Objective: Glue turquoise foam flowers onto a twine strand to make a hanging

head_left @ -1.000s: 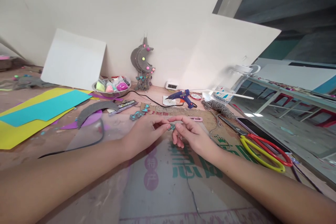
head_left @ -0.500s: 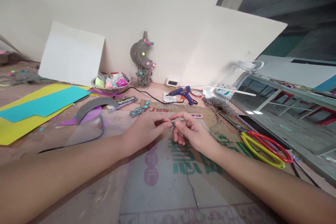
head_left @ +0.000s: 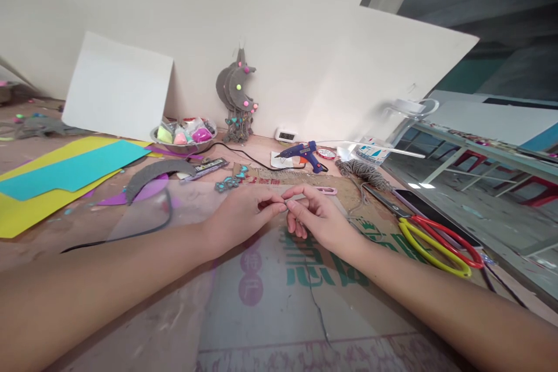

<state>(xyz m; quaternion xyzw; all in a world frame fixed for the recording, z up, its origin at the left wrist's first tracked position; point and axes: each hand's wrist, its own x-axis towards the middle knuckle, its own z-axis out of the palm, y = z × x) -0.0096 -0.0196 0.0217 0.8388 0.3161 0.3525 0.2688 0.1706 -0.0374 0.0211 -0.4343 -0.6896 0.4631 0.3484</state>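
Observation:
Over the middle of the work surface, my left hand point(head_left: 250, 215) and my right hand point(head_left: 311, 215) meet fingertip to fingertip. Both are closed in a pinch on a thin grey strand of yarn point(head_left: 317, 305), whose loose end trails below my right hand across the plastic sheet point(head_left: 270, 325). The bit between the fingertips is tiny and mostly hidden. Just beyond my hands lie small grey pieces with turquoise hearts point(head_left: 227, 184) and a pink craft knife point(head_left: 326, 190). A bundle of grey yarn point(head_left: 364, 174) lies farther right.
Scissors point(head_left: 436, 238) with red and yellow handles and a phone point(head_left: 436, 215) lie at right. Behind my hands is a blue glue gun point(head_left: 300, 154). Coloured sheets point(head_left: 78, 168), a grey crescent point(head_left: 154, 173) and a bowl point(head_left: 183, 146) stand left. A moon decoration point(head_left: 238, 90) hangs on the wall.
The fingertips have closed slightly more over the strand, so less of it shows between them. Otherwise the hands stay in place, and the view has shifted slightly.

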